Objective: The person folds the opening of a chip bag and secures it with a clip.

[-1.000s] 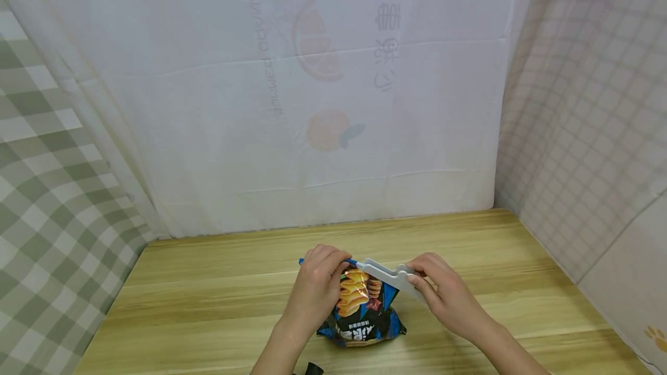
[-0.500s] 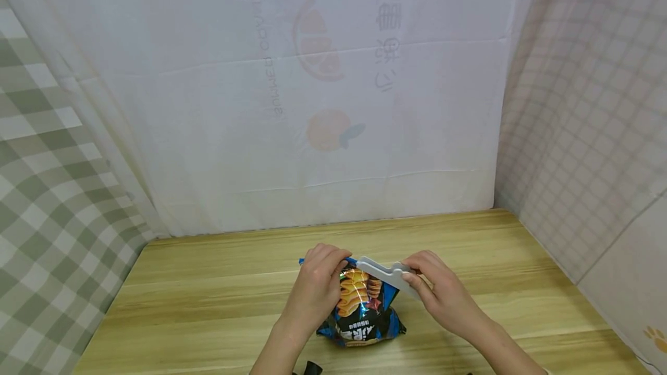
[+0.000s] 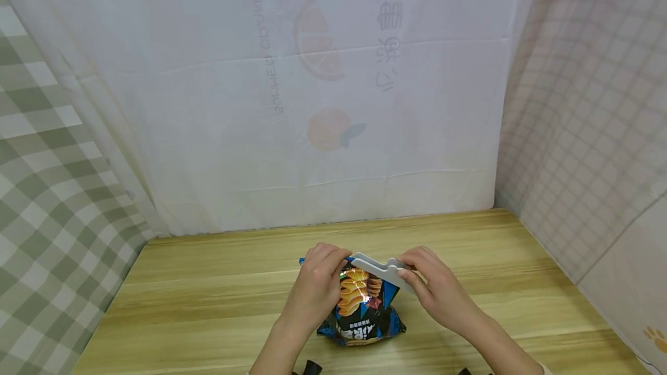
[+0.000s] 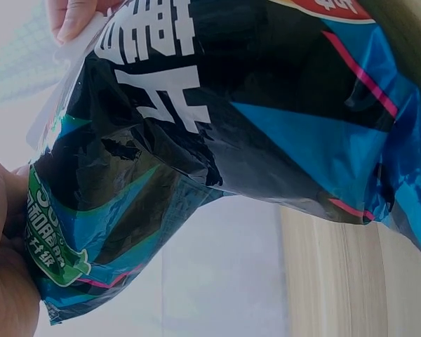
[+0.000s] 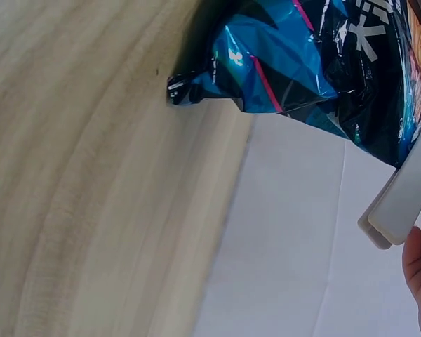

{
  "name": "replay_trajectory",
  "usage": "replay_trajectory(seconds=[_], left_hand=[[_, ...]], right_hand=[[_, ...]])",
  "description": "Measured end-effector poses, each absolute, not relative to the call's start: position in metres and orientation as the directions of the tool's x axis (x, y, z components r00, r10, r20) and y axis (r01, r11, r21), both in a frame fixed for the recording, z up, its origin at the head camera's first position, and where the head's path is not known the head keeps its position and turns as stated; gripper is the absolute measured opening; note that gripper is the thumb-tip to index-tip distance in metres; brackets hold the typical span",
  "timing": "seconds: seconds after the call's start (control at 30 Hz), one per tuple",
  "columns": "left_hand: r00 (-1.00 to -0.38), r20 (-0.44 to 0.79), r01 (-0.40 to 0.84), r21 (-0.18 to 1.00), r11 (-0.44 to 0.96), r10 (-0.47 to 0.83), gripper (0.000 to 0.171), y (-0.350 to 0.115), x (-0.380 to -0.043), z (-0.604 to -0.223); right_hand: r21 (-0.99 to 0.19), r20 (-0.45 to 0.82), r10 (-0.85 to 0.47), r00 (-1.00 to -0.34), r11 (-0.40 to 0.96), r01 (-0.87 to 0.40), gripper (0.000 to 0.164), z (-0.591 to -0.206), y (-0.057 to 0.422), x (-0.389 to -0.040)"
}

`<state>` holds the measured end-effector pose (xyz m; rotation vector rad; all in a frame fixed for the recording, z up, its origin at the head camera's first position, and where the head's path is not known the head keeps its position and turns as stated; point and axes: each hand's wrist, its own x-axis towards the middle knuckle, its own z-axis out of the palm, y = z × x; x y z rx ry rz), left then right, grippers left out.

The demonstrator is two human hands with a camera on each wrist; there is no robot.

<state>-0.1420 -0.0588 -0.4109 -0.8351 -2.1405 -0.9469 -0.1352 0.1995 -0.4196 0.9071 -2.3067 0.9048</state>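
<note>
A black and blue bag of chips [image 3: 359, 320] sits on the wooden table, its top pulled up flat. My left hand [image 3: 315, 282] pinches the left part of that top edge; the left wrist view shows the bag [image 4: 288, 133] close up beside my fingers. At the handle end, my right hand [image 3: 438, 291] grips a pale grey bag clip [image 3: 376, 268] between thumb and fingers. Its long arms lie along the bag's top edge, their tips close to my left fingers. Part of the clip [image 5: 407, 193] also shows in the right wrist view, against the bag [image 5: 288, 63].
The wooden table [image 3: 208, 300] spreads around the bag. A white printed curtain [image 3: 234, 132] hangs behind it, with checked cloth [image 3: 47, 190] at the left and gridded cloth [image 3: 589, 132] at the right. A small black object [image 3: 312, 368] shows at the lower edge.
My right hand has shifted slightly left and up, sliding the clip farther along the bag's top edge toward my left fingers. The left hand and the bag have stayed almost still.
</note>
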Motion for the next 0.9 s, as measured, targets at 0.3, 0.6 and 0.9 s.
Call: replay_trajectory(seconds=[0.3,0.6,0.9], left_hand=[[-0.6,0.748,0.745,0.394,0.539,0.283,0.021,-0.0586,-0.1414,-0.4102],[-0.61,0.742,0.74,0.407,0.535,0.279,0.023,-0.0587,-0.1415,-0.41],[-0.603,0.746,0.753,0.414,0.512,0.282,0.024,-0.0602,-0.1418,-0.411]], right_hand=[[-0.391,0.64,-0.407,-0.652,0.558,-0.732,0.028,-0.4163,0.1954,-0.1376],[-0.383,0.658,-0.41,-0.632,0.541,-0.749,0.025,-0.415,0.1918,-0.1388],[-0.393,0.641,-0.414,-0.647,0.547,-0.739,0.029,-0.4166,0.1911,-0.14]])
